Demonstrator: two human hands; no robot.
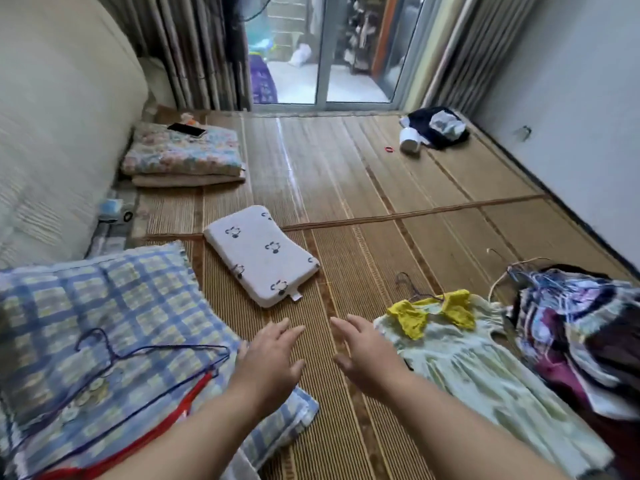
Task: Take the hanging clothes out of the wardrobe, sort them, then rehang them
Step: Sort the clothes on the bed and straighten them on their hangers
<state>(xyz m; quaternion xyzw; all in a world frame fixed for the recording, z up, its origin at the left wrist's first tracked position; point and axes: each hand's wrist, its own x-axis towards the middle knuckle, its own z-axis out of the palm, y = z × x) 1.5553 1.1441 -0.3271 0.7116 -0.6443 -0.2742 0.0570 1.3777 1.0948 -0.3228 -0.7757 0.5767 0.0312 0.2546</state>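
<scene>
A pale green child's dress (481, 372) with a yellow collar lies flat on the bamboo mat (346, 202), on a wire hanger, just right of my right hand (367, 351). A heap of dark and patterned clothes on hangers (581, 334) lies at the far right. Two empty wire hangers, one blue (114, 358) and one red (166, 420), rest on a blue checked pillow (86, 327) at the left. My left hand (270, 358) hovers over the mat by the pillow's edge. Both hands hold nothing, fingers extended.
A small white pillow with animal prints (263, 254) lies ahead of my hands. Folded floral blankets (183, 157) with a phone on top sit far left beside a cream headboard (52, 116). A hairdryer and dark cloth (433, 129) lie near the glass door (322, 50).
</scene>
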